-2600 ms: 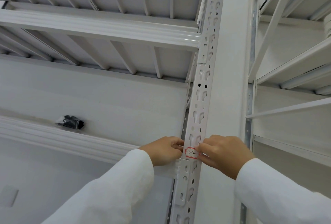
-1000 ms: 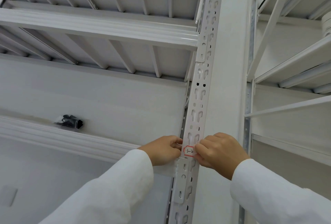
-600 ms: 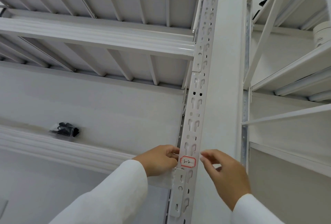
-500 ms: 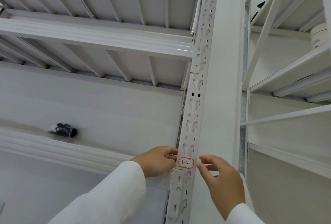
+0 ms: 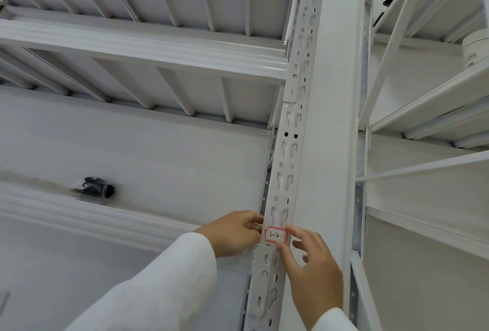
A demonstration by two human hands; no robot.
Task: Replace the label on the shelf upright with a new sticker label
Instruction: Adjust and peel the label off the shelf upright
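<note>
Left hand (image 5: 232, 235) grip was closed on the edge of the slotted shelf upright (image 5: 284, 172), fingertips (image 5: 251, 223) curled just left of the sticker label (image 5: 276, 235). Right hand (image 5: 312, 264) grip was loose and open, index fingertip touching the label's right edge, thumb just under it. Label was red-bordered, handwritten, stuck flat on the upright face between both grips, directly above a beam bracket (image 5: 264, 277). Black bagged item (image 5: 95, 187) lay on the shelf well left of the left grip.
</note>
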